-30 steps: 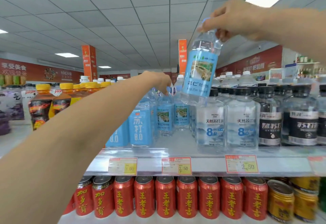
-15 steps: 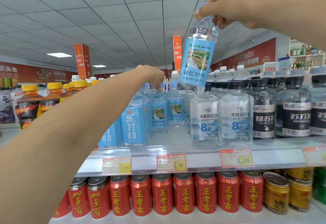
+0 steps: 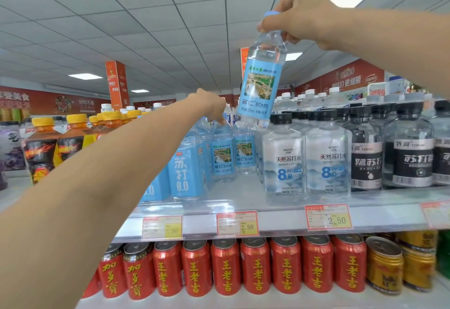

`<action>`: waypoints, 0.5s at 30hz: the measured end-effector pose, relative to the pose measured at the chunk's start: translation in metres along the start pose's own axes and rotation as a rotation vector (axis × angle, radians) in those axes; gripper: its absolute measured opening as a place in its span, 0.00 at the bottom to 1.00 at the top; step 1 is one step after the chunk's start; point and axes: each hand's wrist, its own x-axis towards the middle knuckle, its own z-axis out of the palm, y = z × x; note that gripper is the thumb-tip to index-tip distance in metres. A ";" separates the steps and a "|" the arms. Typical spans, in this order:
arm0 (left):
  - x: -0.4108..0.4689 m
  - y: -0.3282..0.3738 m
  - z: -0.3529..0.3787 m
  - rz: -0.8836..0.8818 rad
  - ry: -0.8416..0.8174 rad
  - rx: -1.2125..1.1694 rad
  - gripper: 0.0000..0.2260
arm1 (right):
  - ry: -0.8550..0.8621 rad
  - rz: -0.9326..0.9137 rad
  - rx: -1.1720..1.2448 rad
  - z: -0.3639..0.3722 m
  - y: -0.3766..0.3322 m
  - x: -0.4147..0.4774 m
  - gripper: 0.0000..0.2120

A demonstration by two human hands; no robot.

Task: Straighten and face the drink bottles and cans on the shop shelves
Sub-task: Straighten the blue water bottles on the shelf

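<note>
Orange-capped bottles (image 3: 43, 153) stand at the far left of the top shelf (image 3: 280, 218), dark labels forward. The left arm reaches past them, deep into the shelf.

Left hand (image 3: 210, 106): back to camera, fingers bent down over the necks of the rear bottles. One fingertip (image 3: 222, 121) points down at a neck. The grip is hidden, so I cannot tell whether it holds anything.

Below it are square blue bottles (image 3: 185, 177) marked 8.0. Next come two landscape bottles (image 3: 222, 160), set well back from the shelf edge with bare shelf in front.

Lifted bottle (image 3: 261, 84): same landscape label, in the air above that gap. It is tilted, base leaning left, label to camera. Right hand (image 3: 304, 16) pinches it at the top, fingers curled round the blue cap and neck. In the picture its base is near the black caps of the clear bottles (image 3: 285, 165), which stand at the shelf front.

Further right are black-label bottles (image 3: 411, 160). Yellow price tags (image 3: 237, 223) run along the edge. On the lower shelf, red cans (image 3: 226, 269) stand in a row, with gold cans (image 3: 384, 267) at right.
</note>
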 end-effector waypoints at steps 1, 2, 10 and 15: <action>0.001 0.001 0.002 -0.006 0.016 0.009 0.19 | -0.008 0.001 -0.004 0.005 0.001 0.000 0.13; 0.002 0.001 0.003 -0.010 0.033 0.016 0.20 | -0.022 0.004 -0.005 0.010 0.002 0.001 0.13; -0.065 -0.043 -0.024 -0.079 0.327 -0.336 0.16 | -0.214 -0.008 -0.124 0.078 0.012 -0.008 0.17; -0.124 -0.065 -0.010 -0.070 0.343 -0.402 0.11 | -0.372 0.044 -0.160 0.123 0.023 -0.014 0.17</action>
